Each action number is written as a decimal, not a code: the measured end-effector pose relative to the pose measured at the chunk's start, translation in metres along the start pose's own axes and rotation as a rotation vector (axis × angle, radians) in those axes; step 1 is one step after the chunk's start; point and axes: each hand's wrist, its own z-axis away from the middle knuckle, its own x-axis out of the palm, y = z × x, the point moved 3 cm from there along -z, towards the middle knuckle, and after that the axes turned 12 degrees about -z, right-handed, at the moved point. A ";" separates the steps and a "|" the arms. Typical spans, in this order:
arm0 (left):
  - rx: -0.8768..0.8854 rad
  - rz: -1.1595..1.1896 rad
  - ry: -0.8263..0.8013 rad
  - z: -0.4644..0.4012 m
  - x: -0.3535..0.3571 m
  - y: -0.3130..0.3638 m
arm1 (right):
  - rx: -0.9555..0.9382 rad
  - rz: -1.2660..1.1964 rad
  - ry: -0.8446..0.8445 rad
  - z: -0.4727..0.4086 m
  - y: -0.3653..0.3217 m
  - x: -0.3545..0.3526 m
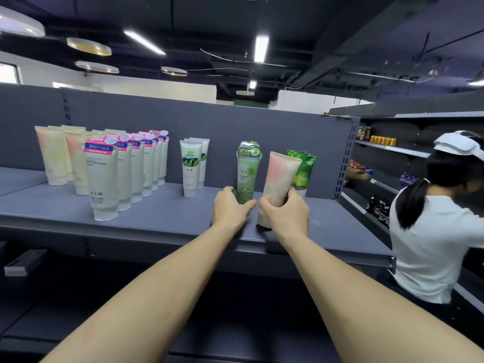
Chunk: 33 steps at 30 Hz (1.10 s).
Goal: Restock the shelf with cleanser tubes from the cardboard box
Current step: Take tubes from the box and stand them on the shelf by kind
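- i see a flat grey metal shelf (167,218) carrying upright tubes
- cream peach-tinted tubes (53,155) at far left
- a row of white tubes with pink-blue tags (123,169) beside them
- white cow-print tubes (192,166) in the middle
- a pale green tube (247,170) and dark green leaf-print tubes (305,166) to the right

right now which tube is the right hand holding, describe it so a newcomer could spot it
On the grey shelf, look right of centre, near its front edge. The right hand grips the peach tube, cream with a pink blotch, leaning beside an upright green tube.
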 end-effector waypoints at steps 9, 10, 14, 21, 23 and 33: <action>-0.034 -0.283 0.233 0.035 -0.108 -0.043 | -0.047 -0.075 -0.160 0.052 -0.049 0.071; -0.049 -0.290 0.271 0.039 -0.125 -0.050 | -0.058 -0.086 -0.176 0.061 -0.056 0.082; -0.076 -0.306 0.417 0.053 -0.193 -0.086 | -0.108 -0.122 -0.241 0.100 -0.086 0.128; -0.176 -0.320 0.551 0.069 -0.307 -0.172 | -0.209 -0.173 -0.352 0.182 -0.143 0.233; -0.207 -0.329 0.509 0.064 -0.332 -0.205 | -0.208 -0.172 -0.372 0.206 -0.155 0.268; -0.104 -0.351 0.264 0.007 -0.390 -0.292 | -0.038 -0.076 -0.285 0.231 -0.189 0.383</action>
